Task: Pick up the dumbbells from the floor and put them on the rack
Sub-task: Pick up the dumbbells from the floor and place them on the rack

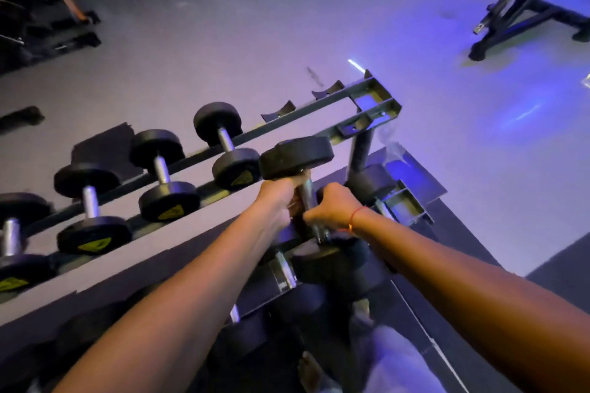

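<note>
Here we hold the dumbbell point(301, 195) over the rack's point(376, 112) top tier, just beside the last racked dumbbell point(227, 145); left hand point(281, 198) and right hand point(332, 206) both closed round its handle, sharing the weight, we judge; empty saddles point(279, 112) wait beyond

Single view, head-worn, wide-angle. Looks forward and steeply down from above the person's own forearms, which enter from the near edge and meet at mid-frame. Frame is rolled: the rack point(306, 112) runs diagonally from near left to far right. Close range on the rack's top tier; far ground takes in open floor point(255, 29), with other gym frames at the far left and far right corners. Edges bend with lens distortion.
</note>
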